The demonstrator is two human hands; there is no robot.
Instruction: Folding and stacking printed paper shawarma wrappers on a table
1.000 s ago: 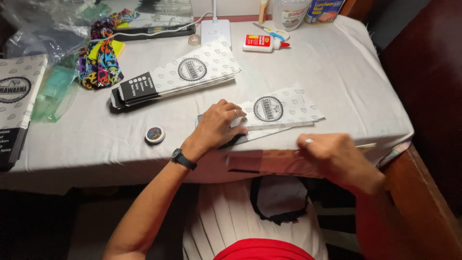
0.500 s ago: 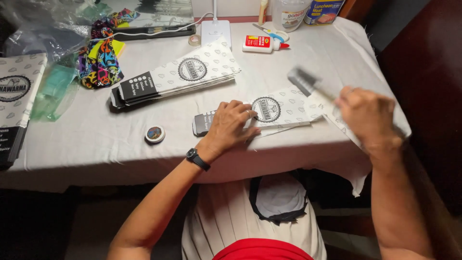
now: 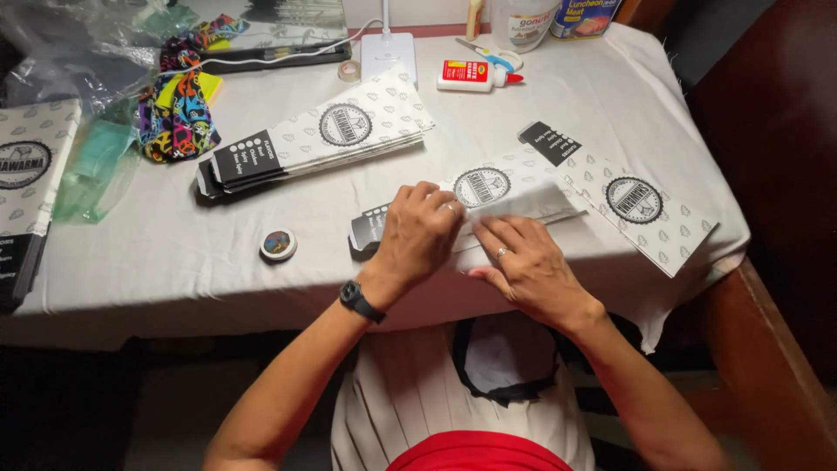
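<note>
Where hands [image 3: 475,249] press, paper sleeve [image 3: 488,187] partly hidden

Flat white paper sleeve [image 3: 488,196] with round black emblem and black end panel, at bench near edge, middle, pressed under both hands. Second sleeve [image 3: 623,196], same pattern, lying diagonally toward bench right edge, just beside first. Stack of same sleeves [image 3: 318,139] mid-bench, black ends toward left. More patterned sleeves [image 3: 26,187] at bench left edge. White glue bottle [image 3: 471,75], red label, red cap, near far edge. White jar [image 3: 523,19] and blue-yellow tin [image 3: 586,16] at far edge.
</note>
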